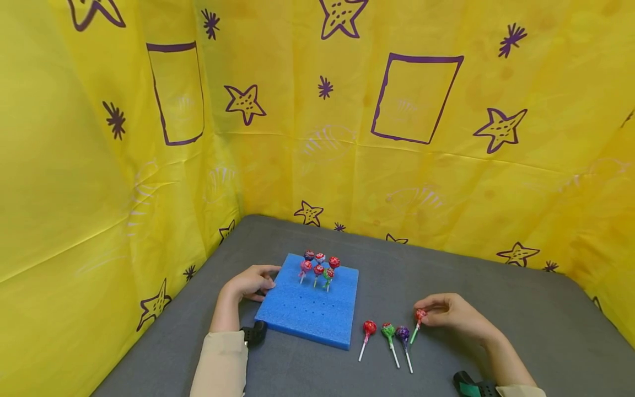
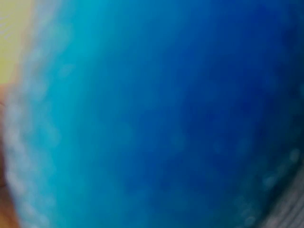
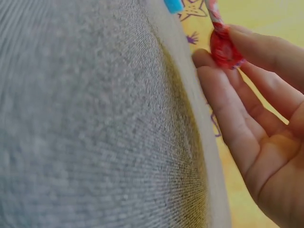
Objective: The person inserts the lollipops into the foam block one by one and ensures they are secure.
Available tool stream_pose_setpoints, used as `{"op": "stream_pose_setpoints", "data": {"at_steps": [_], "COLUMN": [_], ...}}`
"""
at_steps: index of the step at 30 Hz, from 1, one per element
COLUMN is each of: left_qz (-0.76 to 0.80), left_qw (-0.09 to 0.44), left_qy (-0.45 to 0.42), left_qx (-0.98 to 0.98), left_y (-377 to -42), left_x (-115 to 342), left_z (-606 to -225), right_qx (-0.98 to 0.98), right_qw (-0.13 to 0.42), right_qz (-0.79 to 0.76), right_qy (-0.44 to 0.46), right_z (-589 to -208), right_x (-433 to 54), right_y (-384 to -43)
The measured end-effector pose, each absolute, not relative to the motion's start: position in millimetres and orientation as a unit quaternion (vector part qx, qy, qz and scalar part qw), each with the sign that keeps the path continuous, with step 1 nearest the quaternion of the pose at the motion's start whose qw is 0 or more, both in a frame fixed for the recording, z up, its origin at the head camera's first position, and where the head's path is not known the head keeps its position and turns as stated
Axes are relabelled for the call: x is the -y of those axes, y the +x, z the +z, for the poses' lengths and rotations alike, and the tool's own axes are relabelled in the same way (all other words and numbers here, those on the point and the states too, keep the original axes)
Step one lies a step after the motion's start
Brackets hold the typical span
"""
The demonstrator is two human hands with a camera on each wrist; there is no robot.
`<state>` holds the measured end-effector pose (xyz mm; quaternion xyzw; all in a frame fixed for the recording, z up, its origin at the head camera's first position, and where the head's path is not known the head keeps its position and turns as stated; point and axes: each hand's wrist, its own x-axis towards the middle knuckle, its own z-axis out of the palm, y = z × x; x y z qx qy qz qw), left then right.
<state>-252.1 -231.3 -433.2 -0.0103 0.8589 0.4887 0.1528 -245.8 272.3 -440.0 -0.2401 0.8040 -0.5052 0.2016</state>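
My left hand rests with its fingertips at the left edge of a blue foam board. Several lollipops stand upright in the far part of the board, and small holes show in its nearer part. Blurred blue foam fills most of the left wrist view. Right of the board, my right hand pinches a red-wrapped lollipop by its head, the greenish stick pointing down toward the table. The right wrist view shows the red wrapper between thumb and fingers.
Between board and right hand lie a red lollipop, a green one and a purple one, their white sticks toward me. The grey table meets yellow cloth walls at the back and left.
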Motion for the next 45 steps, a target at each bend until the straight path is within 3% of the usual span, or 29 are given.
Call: {"op": "stream_pose_setpoints", "data": {"at_steps": [22,45], "left_qz": [0.485,0.486], "left_qw": [0.151,0.152], "left_qy": [-0.007,-0.005], "left_qx": [-0.861,-0.860], "left_y": [-252,-253], "left_x": [232,231], "left_z": [-433,-433], "right_qx": [-0.821,-0.786], "right_qw": [0.040,-0.014], "right_qz": [-0.552,-0.601], "right_qy": [-0.143,-0.142], "right_z": [-420,-414], "right_x": [-242,-183], "right_y": [-240,-239]}}
